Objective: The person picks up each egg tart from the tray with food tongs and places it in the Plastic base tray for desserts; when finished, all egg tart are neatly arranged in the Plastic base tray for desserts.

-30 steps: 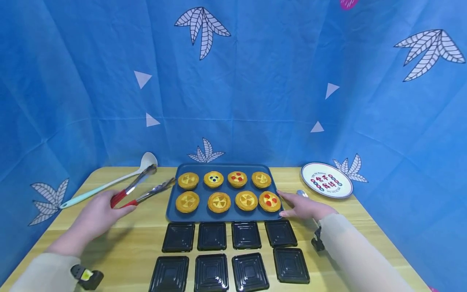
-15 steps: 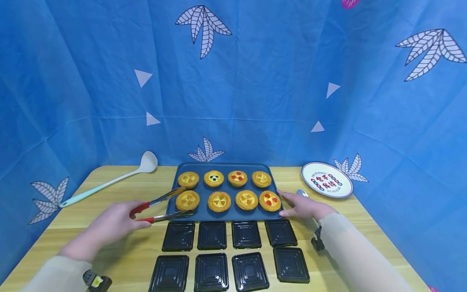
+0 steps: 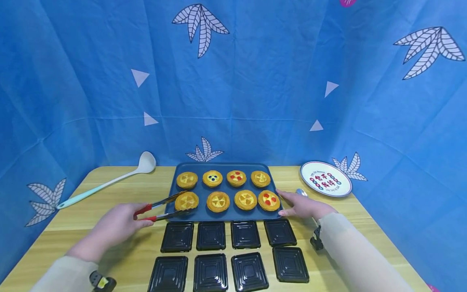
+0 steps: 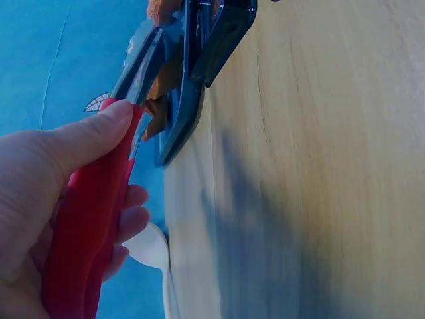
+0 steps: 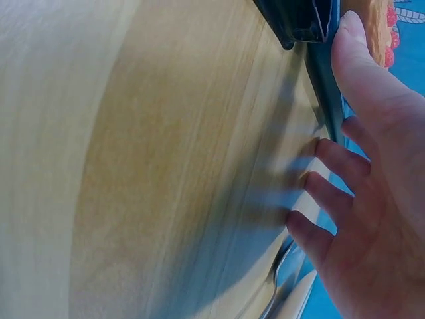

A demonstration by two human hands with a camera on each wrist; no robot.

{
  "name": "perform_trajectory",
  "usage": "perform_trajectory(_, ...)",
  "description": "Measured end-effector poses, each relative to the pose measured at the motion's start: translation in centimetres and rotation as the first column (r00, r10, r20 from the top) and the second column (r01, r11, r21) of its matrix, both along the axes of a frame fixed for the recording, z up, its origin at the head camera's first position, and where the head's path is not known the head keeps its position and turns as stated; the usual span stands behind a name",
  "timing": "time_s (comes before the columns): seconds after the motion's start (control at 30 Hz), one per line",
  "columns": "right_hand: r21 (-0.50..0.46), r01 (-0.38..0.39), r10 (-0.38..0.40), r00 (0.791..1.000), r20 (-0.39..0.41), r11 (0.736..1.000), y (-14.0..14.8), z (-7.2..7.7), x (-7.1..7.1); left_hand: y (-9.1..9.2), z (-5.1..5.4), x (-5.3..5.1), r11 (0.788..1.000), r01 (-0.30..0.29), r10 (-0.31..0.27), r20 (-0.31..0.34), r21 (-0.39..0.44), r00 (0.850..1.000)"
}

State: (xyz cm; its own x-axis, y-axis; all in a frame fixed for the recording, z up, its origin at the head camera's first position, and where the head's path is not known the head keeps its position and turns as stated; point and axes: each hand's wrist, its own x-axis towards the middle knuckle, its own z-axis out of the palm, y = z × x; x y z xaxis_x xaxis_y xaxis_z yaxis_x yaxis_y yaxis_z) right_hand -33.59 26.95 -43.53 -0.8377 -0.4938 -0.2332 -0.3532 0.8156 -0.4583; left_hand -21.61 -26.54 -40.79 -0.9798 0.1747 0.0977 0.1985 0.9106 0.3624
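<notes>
In the head view my left hand [image 3: 118, 223] grips red-handled tongs [image 3: 166, 200]. Their two metal arms reach over the left end of a dark blue baking tray [image 3: 222, 167], one on each side of the front-left egg tart [image 3: 187, 201]. Whether they touch it is hard to tell. In the left wrist view my thumb and fingers wrap the red handle [image 4: 89, 219]. My right hand [image 3: 300, 205] rests at the tray's right edge. The right wrist view shows its thumb against the tray rim [image 5: 323, 86], the other fingers spread and loosely bent. Several tarts sit in two rows on the tray.
Several square black plastic trays [image 3: 211, 235] lie in two rows before the baking tray. A white ladle [image 3: 146, 163] with a mint handle lies back left. At the back right are a patterned plate [image 3: 308, 170] and a metal utensil [image 3: 302, 193], partly hidden by my right hand.
My left hand has carried the tongs rightward and down, from beside the ladle to around the front-left tart; the gap between their arms has narrowed. My right hand stays at the tray's edge.
</notes>
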Motion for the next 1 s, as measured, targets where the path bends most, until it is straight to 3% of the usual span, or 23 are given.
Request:
perform_trajectory(0.27, 0.002, -0.006, 0.006, 1.0, -0.002, 1.0, -0.2, 0.2, 0.2, -0.7, 1.1, 1.2, 0.999, -0.023, 0.023, -0.028, 0.024, 0.999)
perform_trajectory(0.57, -0.004, 0.006, -0.006, 1.0, 0.004, 1.0, -0.4, 0.7, 0.4, -2.3, 2.6, 3.3, 0.999, 0.034, -0.033, -0.038, 0.028, 0.999)
perform_trajectory(0.73, -0.012, 0.005, -0.005, 1.0, 0.002, 1.0, -0.3, 0.7, 0.4, -2.6, 2.6, 4.4, 0.998, 0.067, -0.067, 0.002, 0.02, 0.998)
perform_trajectory(1.0, -0.004, -0.001, 0.001, 1.0, -0.005, 1.0, -0.4, 0.5, 0.5, -2.8, 1.7, 5.2, 0.996, 0.087, -0.089, 0.098, 0.033, 0.991)
